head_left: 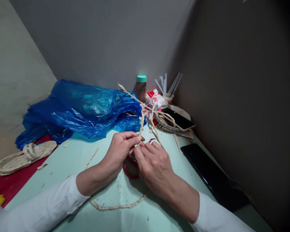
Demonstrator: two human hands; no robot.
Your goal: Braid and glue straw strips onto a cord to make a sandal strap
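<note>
My left hand (122,146) pinches a pale braided straw cord (141,125) at the middle of the table. Right beside it, touching, my right hand (153,159) is closed with its fingers on the same cord. From the hands the braid runs up to a knotted bundle of straw strands (152,111). A loose length of twisted cord (118,207) curves over the table below the hands. Red scissor-like handles (130,176) lie beneath the hands, partly hidden by them.
A blue plastic bag (82,109) covers the back left, with a woven straw sandal (26,157) before it. At back right are a green-lidded jar (141,87), glue sticks (175,84) and a tablet-like device (177,118). A black flat object (210,172) lies right.
</note>
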